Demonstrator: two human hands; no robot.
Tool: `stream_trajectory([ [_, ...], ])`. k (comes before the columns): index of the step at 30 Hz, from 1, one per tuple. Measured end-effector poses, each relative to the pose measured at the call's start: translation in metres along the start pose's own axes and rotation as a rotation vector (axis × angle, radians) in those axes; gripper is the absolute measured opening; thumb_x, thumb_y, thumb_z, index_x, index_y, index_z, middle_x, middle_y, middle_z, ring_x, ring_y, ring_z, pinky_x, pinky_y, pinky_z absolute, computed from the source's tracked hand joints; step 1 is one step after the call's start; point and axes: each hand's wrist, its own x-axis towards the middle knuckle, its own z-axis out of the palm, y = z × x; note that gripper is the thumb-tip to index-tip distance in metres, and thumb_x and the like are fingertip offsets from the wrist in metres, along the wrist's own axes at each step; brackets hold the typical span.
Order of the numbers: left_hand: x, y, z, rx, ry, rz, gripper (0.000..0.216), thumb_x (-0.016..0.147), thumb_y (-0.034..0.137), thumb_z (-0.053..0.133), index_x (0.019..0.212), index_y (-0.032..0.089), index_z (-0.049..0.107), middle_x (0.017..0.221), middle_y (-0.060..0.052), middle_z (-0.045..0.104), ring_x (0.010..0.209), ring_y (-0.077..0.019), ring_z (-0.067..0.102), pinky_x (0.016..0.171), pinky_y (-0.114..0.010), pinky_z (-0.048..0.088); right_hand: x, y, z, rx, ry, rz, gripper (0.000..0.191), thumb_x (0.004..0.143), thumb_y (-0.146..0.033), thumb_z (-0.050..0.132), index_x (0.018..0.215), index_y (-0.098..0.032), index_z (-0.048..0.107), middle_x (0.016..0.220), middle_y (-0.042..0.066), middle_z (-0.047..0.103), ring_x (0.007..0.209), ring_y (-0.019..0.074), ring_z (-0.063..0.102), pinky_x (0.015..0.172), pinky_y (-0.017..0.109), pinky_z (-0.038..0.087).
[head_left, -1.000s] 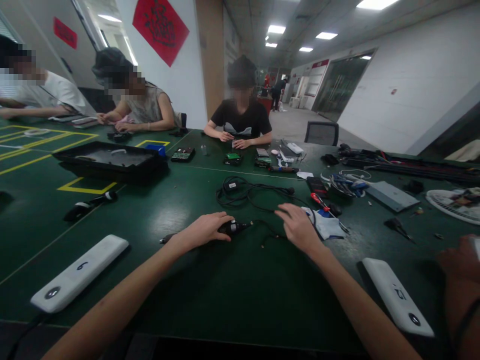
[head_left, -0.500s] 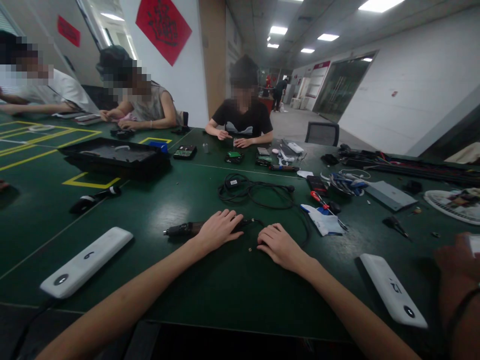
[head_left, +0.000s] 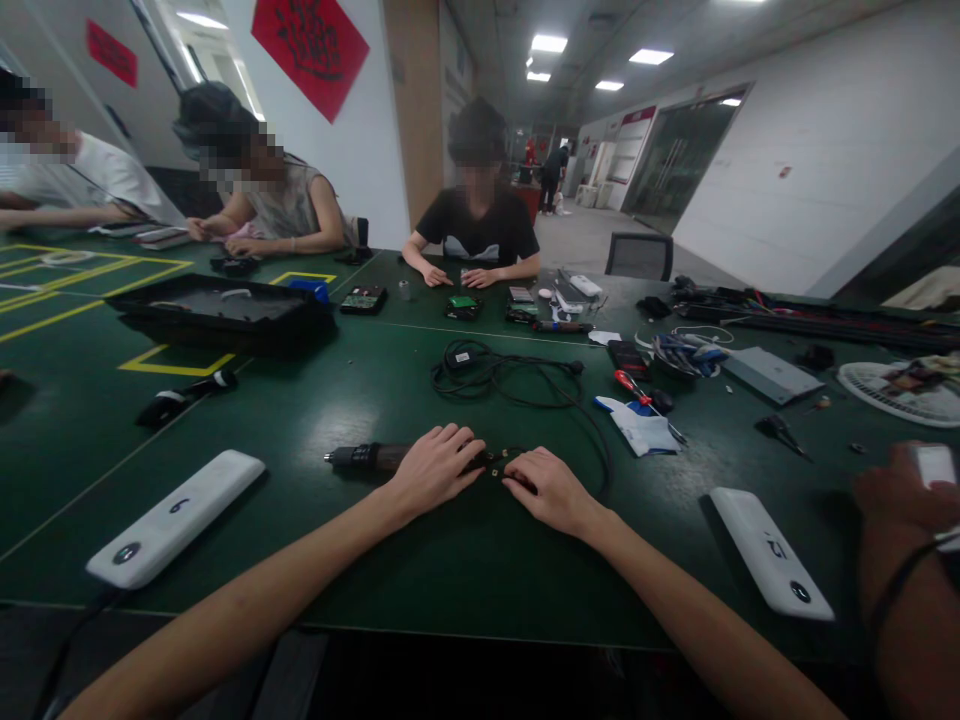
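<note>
Near the left end of the desk's (head_left: 360, 575) front edge, a white box (head_left: 176, 520) lay slantwise, outside the left forearm, where it left the middle free to work in. Next came the electric screwdriver (head_left: 375, 457), flat on the desk well in from the front edge, its tip towards the left side. The left hand (head_left: 436, 462) lay palm down over its rear end, fingers draped across and thumb along the near side; it had the tool in a light grasp, I judged, to keep it from rolling. Just beyond, small brass-coloured bits (head_left: 494, 472) sat between the hands. The right hand (head_left: 551, 490) came in low, wrist near the desk, fingers bent inward; whether they pinched anything I couldn't tell. The black cord (head_left: 465, 366) lay coiled behind both hands, one loop curving round to the right one, probably left slack for reach. Farther right lay a cloth (head_left: 641, 432) and another white box (head_left: 771, 553).
</note>
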Motion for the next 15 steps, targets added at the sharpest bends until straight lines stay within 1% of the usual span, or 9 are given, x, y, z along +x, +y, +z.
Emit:
stream_trajectory([
  [2, -0.001, 0.004, -0.002, -0.013, 0.016, -0.018, 0.033, 0.101, 0.043, 0.057, 0.127, 0.023, 0.059, 0.12, -0.009, 0.061, 0.105, -0.0254, 0.056, 0.089, -0.04, 0.044, -0.001, -0.001, -0.001, -0.003, 0.04, 0.018, 0.006, 0.101, -0.023, 0.062, 0.104, -0.021, 0.066, 0.1, 0.007, 0.068, 0.093, 0.021, 0.064, 0.087, 0.037, 0.051],
  [5, -0.002, 0.01, -0.005, -0.02, 0.024, -0.019, 0.032, 0.101, 0.042, 0.056, 0.125, 0.022, 0.06, 0.119, -0.009, 0.061, 0.106, -0.0255, 0.056, 0.089, -0.04, 0.044, 0.002, 0.0, -0.007, -0.025, 0.105, 0.032, 0.007, 0.099, -0.023, 0.063, 0.105, -0.021, 0.067, 0.116, 0.01, 0.065, 0.109, 0.0241, 0.062, 0.096, 0.041, 0.053],
  [7, -0.003, 0.012, -0.006, -0.015, 0.023, -0.027, 0.03, 0.102, 0.04, 0.055, 0.125, 0.022, 0.061, 0.12, -0.009, 0.061, 0.107, -0.0255, 0.056, 0.09, -0.04, 0.043, 0.005, -0.001, -0.014, -0.063, 0.102, 0.036, 0.007, 0.097, -0.022, 0.065, 0.104, -0.021, 0.068, 0.124, 0.011, 0.063, 0.118, 0.0266, 0.059, 0.101, 0.046, 0.053],
  [9, -0.003, 0.013, -0.007, -0.017, 0.018, -0.047, 0.031, 0.102, 0.04, 0.056, 0.126, 0.022, 0.061, 0.12, -0.009, 0.061, 0.107, -0.0253, 0.055, 0.09, -0.04, 0.043, 0.002, -0.009, -0.019, -0.115, 0.092, 0.045, 0.015, 0.094, -0.023, 0.068, 0.109, -0.022, 0.069, 0.131, 0.012, 0.062, 0.124, 0.0298, 0.057, 0.103, 0.051, 0.053],
  [11, -0.003, 0.013, -0.007, -0.022, 0.014, -0.059, 0.031, 0.101, 0.04, 0.056, 0.127, 0.022, 0.061, 0.12, -0.008, 0.061, 0.107, -0.0249, 0.055, 0.09, -0.04, 0.043, -0.016, -0.028, -0.021, -0.152, 0.123, 0.062, 0.034, 0.091, -0.025, 0.07, 0.125, -0.023, 0.067, 0.139, 0.013, 0.059, 0.131, 0.0332, 0.054, 0.106, 0.056, 0.052],
  [12, -0.003, 0.012, -0.007, -0.024, 0.013, -0.061, 0.032, 0.101, 0.04, 0.056, 0.127, 0.022, 0.061, 0.121, -0.008, 0.061, 0.107, -0.0249, 0.055, 0.091, -0.04, 0.043, -0.031, -0.042, -0.02, -0.149, 0.143, 0.082, 0.04, 0.092, -0.025, 0.068, 0.132, -0.025, 0.064, 0.139, 0.013, 0.06, 0.13, 0.0325, 0.056, 0.108, 0.057, 0.051],
  [13, -0.002, 0.012, -0.006, -0.025, 0.012, -0.059, 0.032, 0.101, 0.04, 0.056, 0.128, 0.022, 0.061, 0.121, -0.008, 0.061, 0.107, -0.0249, 0.055, 0.091, -0.04, 0.043, -0.049, -0.057, -0.018, -0.123, 0.166, 0.106, 0.04, 0.093, -0.023, 0.064, 0.133, -0.027, 0.065, 0.133, 0.011, 0.064, 0.123, 0.03, 0.061, 0.106, 0.054, 0.054],
  [14, -0.002, 0.011, -0.006, -0.026, 0.011, -0.058, 0.033, 0.102, 0.041, 0.055, 0.128, 0.022, 0.061, 0.121, -0.009, 0.061, 0.107, -0.0249, 0.055, 0.091, -0.04, 0.043, -0.069, -0.073, -0.016, -0.088, 0.175, 0.149, 0.035, 0.092, -0.023, 0.061, 0.126, -0.03, 0.069, 0.122, 0.01, 0.069, 0.112, 0.028, 0.067, 0.098, 0.05, 0.059],
  [15, -0.002, 0.011, -0.006, -0.029, 0.008, -0.057, 0.033, 0.102, 0.041, 0.055, 0.128, 0.022, 0.061, 0.122, -0.009, 0.061, 0.107, -0.0248, 0.056, 0.091, -0.04, 0.043, -0.088, -0.088, -0.015, -0.078, 0.128, 0.258, 0.032, 0.09, -0.025, 0.062, 0.118, -0.034, 0.073, 0.113, 0.008, 0.072, 0.103, 0.0272, 0.071, 0.089, 0.047, 0.063],
])
